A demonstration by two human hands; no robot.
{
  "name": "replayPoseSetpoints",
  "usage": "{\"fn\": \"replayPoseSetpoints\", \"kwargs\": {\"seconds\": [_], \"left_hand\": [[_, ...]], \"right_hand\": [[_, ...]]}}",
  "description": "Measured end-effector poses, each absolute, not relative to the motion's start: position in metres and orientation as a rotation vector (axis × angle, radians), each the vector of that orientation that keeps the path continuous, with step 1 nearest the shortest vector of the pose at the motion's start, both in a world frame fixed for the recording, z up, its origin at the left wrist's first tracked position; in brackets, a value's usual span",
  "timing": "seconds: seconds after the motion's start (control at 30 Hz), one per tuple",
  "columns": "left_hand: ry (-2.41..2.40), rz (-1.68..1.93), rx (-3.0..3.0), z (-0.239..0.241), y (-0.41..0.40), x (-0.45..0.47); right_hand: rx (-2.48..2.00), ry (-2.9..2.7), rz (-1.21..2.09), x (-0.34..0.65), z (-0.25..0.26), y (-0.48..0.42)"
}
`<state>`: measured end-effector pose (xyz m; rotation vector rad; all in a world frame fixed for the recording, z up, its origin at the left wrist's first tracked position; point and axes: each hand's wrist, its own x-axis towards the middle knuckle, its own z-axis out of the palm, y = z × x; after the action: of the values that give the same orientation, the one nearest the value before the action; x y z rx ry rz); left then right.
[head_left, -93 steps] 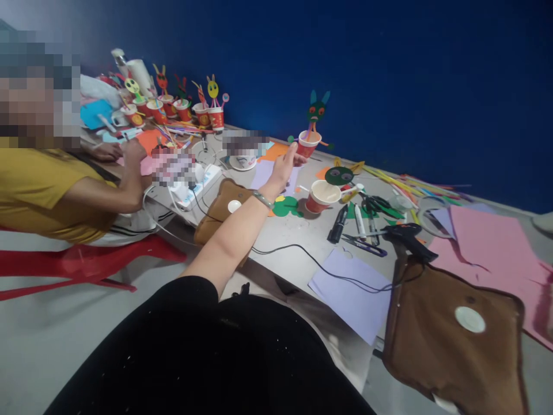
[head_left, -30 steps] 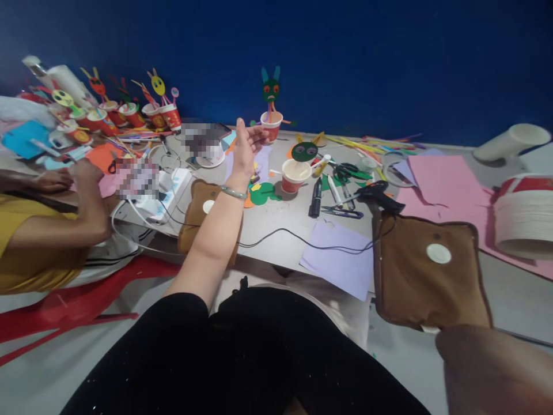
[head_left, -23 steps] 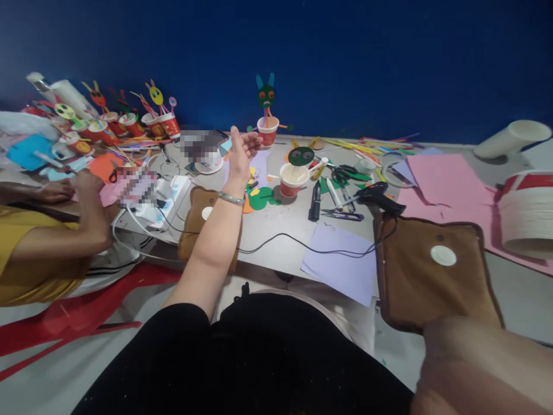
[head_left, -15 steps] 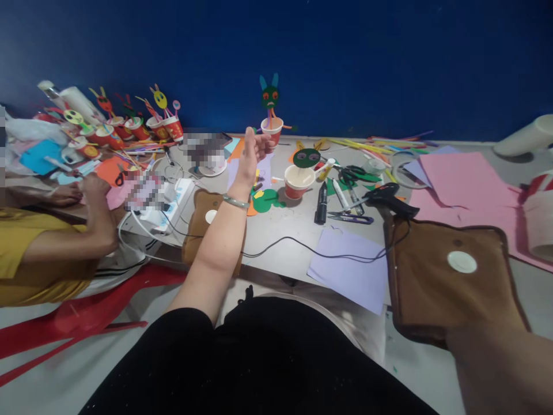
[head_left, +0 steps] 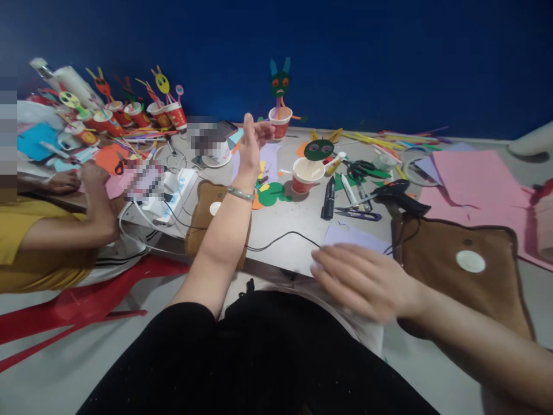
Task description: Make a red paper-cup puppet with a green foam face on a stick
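Note:
My left hand (head_left: 256,144) reaches over the table with its thumb up and fingers stretched out, holding nothing I can see. Its fingertips overlap the left side of a red and white paper cup (head_left: 280,124) bearing a green puppet head (head_left: 280,85) with blue ears; whether they touch it I cannot tell. Slightly blurred, my right hand (head_left: 358,282) hovers palm down at the table's front edge, fingers extended, partly covering a lilac sheet (head_left: 352,237). Between the hands stands another paper cup (head_left: 307,177), with a dark green head (head_left: 319,149) with yellow ears. Green paper pieces (head_left: 273,194) lie nearby.
A black marker (head_left: 328,199), purple snips (head_left: 360,214) and a black glue gun (head_left: 404,196) lie right of the cup. A cable crosses the front. Brown cushions (head_left: 496,288) and pink sheets (head_left: 470,178) are around. At left, a co-worker's arm (head_left: 93,213) rests near a power strip (head_left: 179,193).
My right hand has swung in from the lower right to above the lilac sheet. My left hand keeps its stretched pose near the far cup. The view has shifted slightly.

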<state>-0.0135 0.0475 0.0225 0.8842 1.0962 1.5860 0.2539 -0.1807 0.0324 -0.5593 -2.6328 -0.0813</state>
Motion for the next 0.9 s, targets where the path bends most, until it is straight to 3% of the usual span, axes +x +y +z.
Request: {"fn": "replayPoseSetpoints", "kwargs": {"seconds": [0.13, 0.4, 0.57, 0.77, 0.9], "left_hand": [[1.2, 1.534, 0.895, 0.029, 0.045, -0.015], [1.459, 1.286, 1.262, 0.001, 0.062, -0.019], [1.443, 1.494, 1.256, -0.006, 0.073, -0.022], [1.292, 1.83, 1.161, 0.039, 0.04, -0.012], [1.201, 2.013, 1.426, 0.064, 0.015, -0.011]], "right_hand": [[-0.925, -2.72, -0.314, 0.24, -0.003, -0.129], [-1.611, -2.926, 0.016, 0.212, -0.016, -0.09], [-1.726, -2.954, 0.143, 0.178, -0.014, -0.077], [-1.767, -2.993, 0.191, 0.167, -0.006, -0.076], [-1.71, -3.019, 0.174, 0.186, 0.003, -0.095]]}}
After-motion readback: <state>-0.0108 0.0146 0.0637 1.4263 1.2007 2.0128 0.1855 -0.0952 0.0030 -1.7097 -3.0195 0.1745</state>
